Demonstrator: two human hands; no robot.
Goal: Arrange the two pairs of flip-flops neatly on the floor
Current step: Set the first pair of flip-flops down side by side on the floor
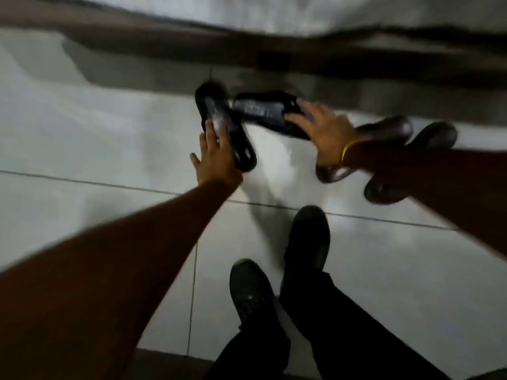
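Two dark blue flip-flops lie on the pale tiled floor (82, 149), toes almost meeting in a V. My left hand (215, 152) rests with spread fingers on the left flip-flop (241, 149). My right hand (322, 130), with a yellow band at the wrist, covers the right end of the other blue flip-flop (260, 111), fingers apart. A dark brown pair lies askew on the right: one flip-flop (389, 127) and the other (436, 135) are both partly hidden by my right forearm. The picture is blurred by motion.
A dark ledge or wall base (274, 58) runs across the back just behind the flip-flops. My two black shoes (252, 289) (307, 242) stand on the tiles in front. A dark strip (164, 363) lies along the bottom edge.
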